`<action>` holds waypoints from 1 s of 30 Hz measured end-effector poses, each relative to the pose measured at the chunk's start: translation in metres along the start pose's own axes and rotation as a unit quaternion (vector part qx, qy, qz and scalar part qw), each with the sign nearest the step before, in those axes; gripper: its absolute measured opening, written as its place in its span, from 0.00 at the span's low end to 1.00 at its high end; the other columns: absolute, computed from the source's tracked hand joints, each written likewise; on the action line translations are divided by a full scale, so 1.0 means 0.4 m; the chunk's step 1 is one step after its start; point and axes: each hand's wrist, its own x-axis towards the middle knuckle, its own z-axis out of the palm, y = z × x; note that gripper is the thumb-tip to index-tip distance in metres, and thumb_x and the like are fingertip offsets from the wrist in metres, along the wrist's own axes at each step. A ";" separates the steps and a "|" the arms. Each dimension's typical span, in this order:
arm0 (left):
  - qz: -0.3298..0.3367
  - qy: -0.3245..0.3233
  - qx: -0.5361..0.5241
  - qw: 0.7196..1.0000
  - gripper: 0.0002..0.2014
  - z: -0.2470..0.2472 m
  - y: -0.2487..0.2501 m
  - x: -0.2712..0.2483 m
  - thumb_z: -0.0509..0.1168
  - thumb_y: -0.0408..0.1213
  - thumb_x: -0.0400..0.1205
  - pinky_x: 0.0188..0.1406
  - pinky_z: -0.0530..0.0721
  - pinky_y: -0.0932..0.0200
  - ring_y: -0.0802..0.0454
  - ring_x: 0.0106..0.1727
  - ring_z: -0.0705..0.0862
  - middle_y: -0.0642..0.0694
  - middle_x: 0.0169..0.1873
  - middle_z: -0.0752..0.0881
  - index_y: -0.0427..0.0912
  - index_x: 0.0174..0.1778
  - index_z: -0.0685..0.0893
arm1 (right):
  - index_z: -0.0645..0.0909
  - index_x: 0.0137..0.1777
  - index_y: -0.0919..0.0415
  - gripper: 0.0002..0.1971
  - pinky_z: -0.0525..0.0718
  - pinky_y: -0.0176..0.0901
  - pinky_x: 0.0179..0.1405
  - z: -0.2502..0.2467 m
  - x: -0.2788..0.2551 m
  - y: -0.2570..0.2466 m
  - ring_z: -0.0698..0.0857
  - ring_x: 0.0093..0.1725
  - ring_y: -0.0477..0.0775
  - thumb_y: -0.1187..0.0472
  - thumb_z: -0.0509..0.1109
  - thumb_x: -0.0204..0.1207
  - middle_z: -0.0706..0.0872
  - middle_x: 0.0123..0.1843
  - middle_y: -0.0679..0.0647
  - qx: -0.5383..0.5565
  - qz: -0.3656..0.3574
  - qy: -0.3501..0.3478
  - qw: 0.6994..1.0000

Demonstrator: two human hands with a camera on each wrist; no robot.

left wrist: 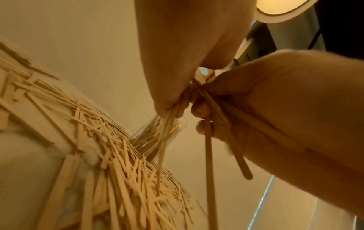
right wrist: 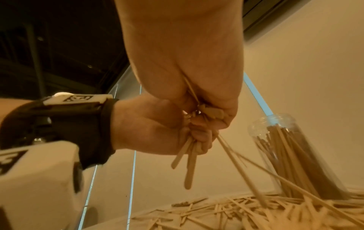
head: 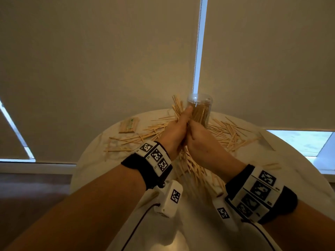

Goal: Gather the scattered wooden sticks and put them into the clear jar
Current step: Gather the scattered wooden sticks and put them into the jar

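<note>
Wrists: my black straps with white coded blocks (head: pixel 154 156) sit nearest.
Left hand (head: pixel 175 131): clenched round a bunch of pale flat wooden sticks (right wrist: pixel 189 154).
Right hand (head: pixel 201 140): grasping the same bunch, pressed against my left.
Bunch axis: near-to-far, ends fanning out.
Clear plastic jar (head: pixel 200 110): upright, just beyond my hands, part-filled.
Round white table (head: pixel 299 171): loose sticks (head: pixel 232 136) spread left and right, some near the far edge.

Pale matt wooden sticks (head: pixel 226 136) litter a smooth white table (head: pixel 290 160); the jar (head: pixel 200 111) at frame centre is clear glossy plastic.
</note>
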 end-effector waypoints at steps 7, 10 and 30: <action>0.032 0.091 -0.016 0.995 0.21 -0.051 -0.005 0.093 0.62 0.51 0.86 0.56 0.88 0.46 0.43 0.51 0.91 0.36 0.48 0.92 0.33 0.54 0.87 | 0.64 0.83 0.60 0.24 0.78 0.44 0.63 0.034 0.101 0.031 0.76 0.61 0.51 0.62 0.55 0.86 0.76 0.62 0.54 -0.050 0.030 -0.076 0.995; 0.065 0.128 0.017 0.990 0.19 -0.072 -0.006 0.123 0.60 0.48 0.85 0.43 0.84 0.44 0.41 0.40 0.85 0.38 0.33 0.85 0.35 0.43 0.86 | 0.64 0.83 0.58 0.27 0.75 0.39 0.51 0.040 0.122 0.045 0.77 0.54 0.50 0.61 0.56 0.84 0.77 0.56 0.54 0.006 0.049 -0.104 0.993; 0.087 0.103 -0.137 0.981 0.13 -0.076 0.050 0.188 0.57 0.44 0.91 0.29 0.84 0.57 0.54 0.29 0.83 0.46 0.32 0.83 0.36 0.56 0.78 | 0.83 0.51 0.49 0.07 0.82 0.34 0.43 0.014 0.173 0.104 0.84 0.42 0.37 0.54 0.77 0.76 0.86 0.44 0.39 -0.074 0.055 0.071 0.993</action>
